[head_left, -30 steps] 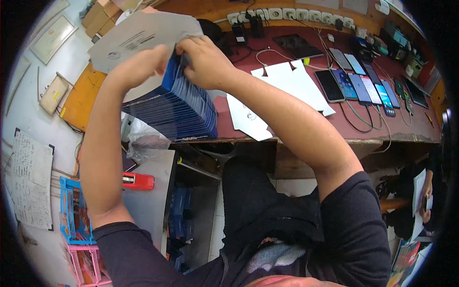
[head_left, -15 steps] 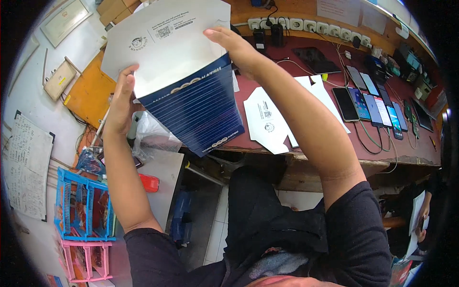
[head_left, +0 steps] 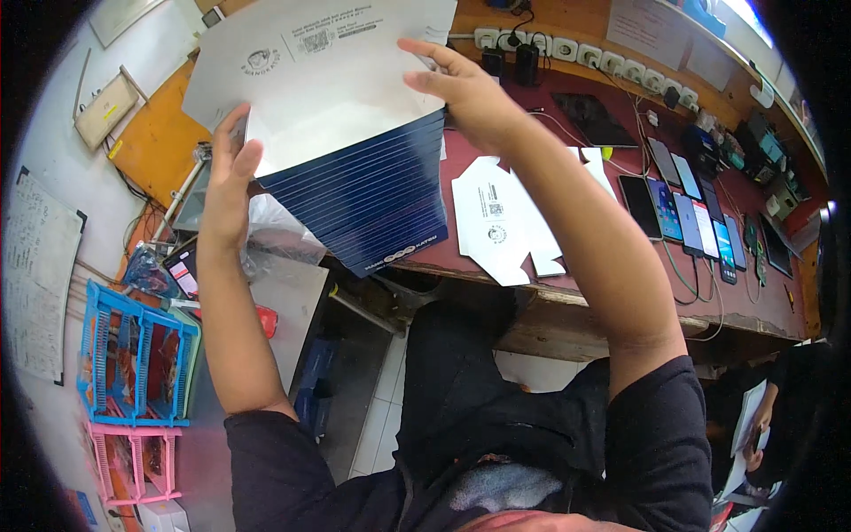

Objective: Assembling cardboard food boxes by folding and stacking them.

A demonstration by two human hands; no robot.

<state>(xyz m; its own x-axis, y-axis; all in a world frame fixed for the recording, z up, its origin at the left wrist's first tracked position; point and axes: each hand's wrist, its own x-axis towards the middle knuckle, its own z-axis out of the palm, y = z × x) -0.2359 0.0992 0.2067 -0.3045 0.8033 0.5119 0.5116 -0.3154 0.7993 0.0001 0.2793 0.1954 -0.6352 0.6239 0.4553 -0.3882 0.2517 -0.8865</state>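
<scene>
A tall stack of nested dark blue cardboard food boxes (head_left: 355, 199) is tilted in front of me, white inside, with white printed flaps (head_left: 306, 62) spread at the top. My left hand (head_left: 229, 182) grips its left side, thumb toward me and fingers against the flap edge. My right hand (head_left: 474, 102) holds the upper right corner; its thumb and forefinger reach over the white inside of the top box. Whether the stack's lower end touches the table cannot be made out. Beside it, flat white box blanks (head_left: 496, 217) lie on the dark red table.
Several phones (head_left: 696, 217) with cables lie at the right of the table (head_left: 762, 301). A row of sockets (head_left: 585, 55) runs along the back. Blue and pink racks (head_left: 133, 355) stand at the left, near a plastic bag (head_left: 279, 226). Another person's hand (head_left: 758, 430) shows at far right.
The top of the stack has shifted slightly right. My right thumb and forefinger have spread apart over the white inside. My left hand keeps its place on the left side.
</scene>
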